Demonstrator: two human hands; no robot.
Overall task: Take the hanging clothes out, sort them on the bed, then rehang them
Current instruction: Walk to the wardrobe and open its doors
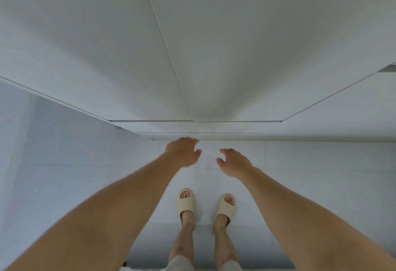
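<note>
Head view looks steeply down a closed white wardrobe, whose door seam runs from the top of the frame to the lower centre. From where I sit, both hands are stretched toward the bottom edge of those doors. I read the left hand, just left of centre, as open, fingers loosely spread with nothing in them. The right hand, just right of centre, is the same: slack fingers, holding nothing. Below them I see pale tiled floor and two feet in cream slippers.

I see no handle on the doors. My worry is that fingers slide off the flat panel, or get pinched in the seam if one door swings while the other hand is on its edge. The left hand looks blurred, so I can't tell whether it touches the door.

The hanging clothes are nowhere in the frame; I judge them to be behind the doors, so nothing of the task is within either grip yet.
</note>
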